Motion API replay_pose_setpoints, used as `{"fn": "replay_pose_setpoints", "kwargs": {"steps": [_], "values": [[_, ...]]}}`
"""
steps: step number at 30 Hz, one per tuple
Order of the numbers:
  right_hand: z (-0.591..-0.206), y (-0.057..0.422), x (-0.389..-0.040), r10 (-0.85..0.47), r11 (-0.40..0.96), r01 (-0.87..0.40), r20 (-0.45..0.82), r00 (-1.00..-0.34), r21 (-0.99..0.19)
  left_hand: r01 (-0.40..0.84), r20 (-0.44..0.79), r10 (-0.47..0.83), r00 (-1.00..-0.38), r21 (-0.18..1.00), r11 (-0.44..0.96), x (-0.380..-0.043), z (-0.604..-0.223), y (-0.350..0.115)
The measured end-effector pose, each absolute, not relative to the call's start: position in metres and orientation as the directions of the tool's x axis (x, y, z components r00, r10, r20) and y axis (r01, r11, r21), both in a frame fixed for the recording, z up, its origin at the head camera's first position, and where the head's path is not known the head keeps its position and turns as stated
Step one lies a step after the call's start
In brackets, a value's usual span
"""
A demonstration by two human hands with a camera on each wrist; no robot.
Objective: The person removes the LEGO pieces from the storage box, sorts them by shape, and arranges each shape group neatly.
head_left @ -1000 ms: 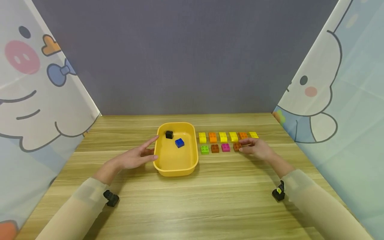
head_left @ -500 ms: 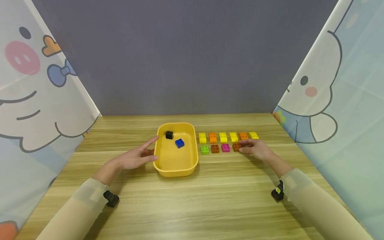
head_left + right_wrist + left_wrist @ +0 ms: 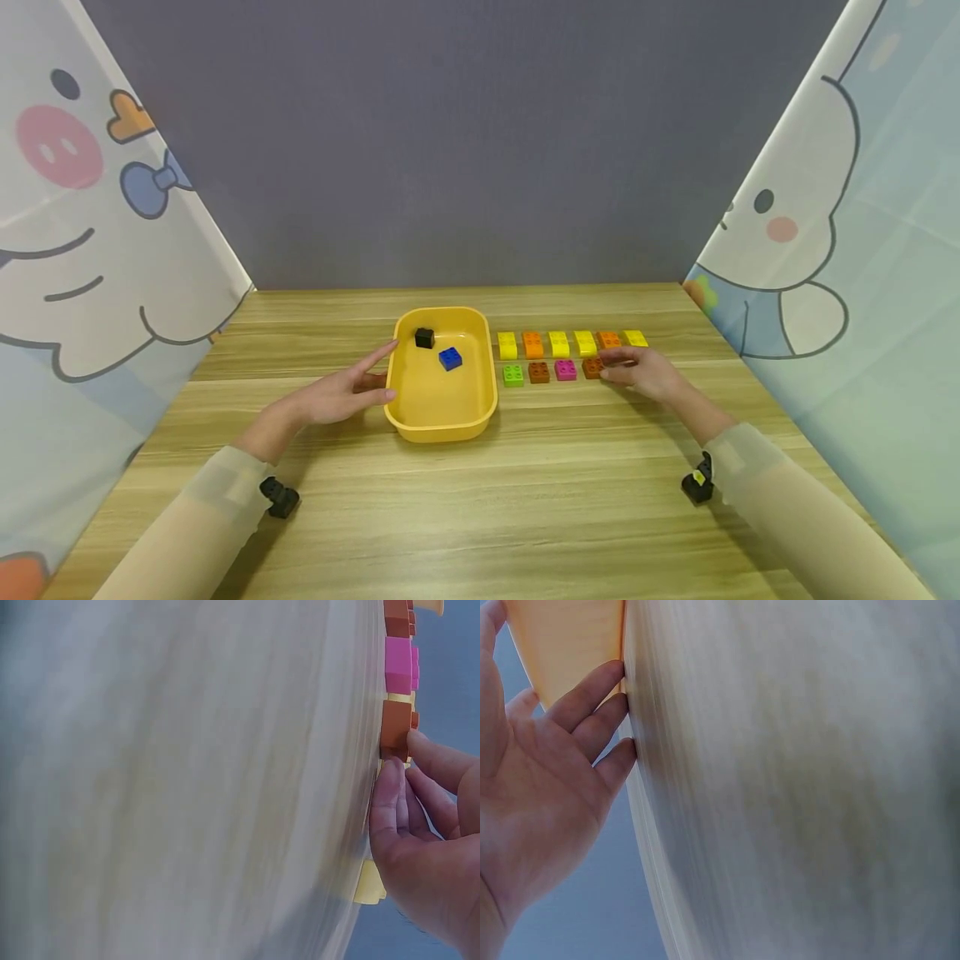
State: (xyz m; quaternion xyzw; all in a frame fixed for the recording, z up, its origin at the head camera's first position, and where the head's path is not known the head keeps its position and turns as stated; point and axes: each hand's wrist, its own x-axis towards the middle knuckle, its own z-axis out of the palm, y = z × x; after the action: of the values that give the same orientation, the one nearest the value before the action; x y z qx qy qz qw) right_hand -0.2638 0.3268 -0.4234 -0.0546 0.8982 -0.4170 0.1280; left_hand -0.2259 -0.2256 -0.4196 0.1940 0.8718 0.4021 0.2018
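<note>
At the right end of the front row of building bricks is a brown brick [image 3: 592, 368]. My right hand [image 3: 647, 375] pinches its right side with thumb and fingers; in the right wrist view the brown brick [image 3: 396, 726] stands on the table against the fingertips. To its left are a pink brick [image 3: 566, 370], another brown brick [image 3: 538, 372] and a green brick [image 3: 513, 376]. My left hand [image 3: 333, 397] has its fingers spread and touches the left side of a yellow tray [image 3: 442, 432]. Inside the tray lie a blue brick [image 3: 450, 359] and a black brick [image 3: 424, 337].
Behind the front row runs a second row of yellow and orange bricks, from a yellow brick [image 3: 507, 345] beside the tray to a yellow brick [image 3: 635, 338] at the far right. A grey panel [image 3: 465, 150] closes the back of the wooden table [image 3: 480, 517]; printed cloths hang at both sides.
Both hands keep their places, the left at the tray and the right at the brown brick. The bricks show no clear movement; the whole view shifts very slightly.
</note>
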Motion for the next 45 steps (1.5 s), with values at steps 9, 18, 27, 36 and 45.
{"fn": "replay_pose_setpoints", "kwargs": {"steps": [9,18,27,36,45], "values": [[-0.412,0.325,-0.261,-0.187,0.578,-0.055,-0.066,-0.980,-0.814,0.204,-0.179,0.519,-0.836,0.777,0.596,-0.228,-0.420,-0.224],[-0.390,0.283,-0.256,-0.230,0.576,-0.190,0.065,-0.971,-0.795,0.199,-0.181,0.524,-0.832,0.785,0.587,-0.226,-0.420,-0.225],[-0.387,0.211,-0.263,-0.386,0.465,-0.251,0.061,-0.921,-0.849,0.195,-0.183,0.515,-0.837,0.780,0.595,-0.226,-0.420,-0.225],[-0.387,0.144,-0.287,-0.535,0.458,-0.394,0.107,-0.838,-0.797,0.208,-0.175,0.514,-0.840,0.771,0.601,-0.227,-0.423,-0.224],[-0.391,0.103,-0.306,-0.579,0.537,-0.457,0.085,-0.811,-0.709,0.170,-0.188,0.494,-0.849,0.788,0.592,-0.227,-0.423,-0.226]]}}
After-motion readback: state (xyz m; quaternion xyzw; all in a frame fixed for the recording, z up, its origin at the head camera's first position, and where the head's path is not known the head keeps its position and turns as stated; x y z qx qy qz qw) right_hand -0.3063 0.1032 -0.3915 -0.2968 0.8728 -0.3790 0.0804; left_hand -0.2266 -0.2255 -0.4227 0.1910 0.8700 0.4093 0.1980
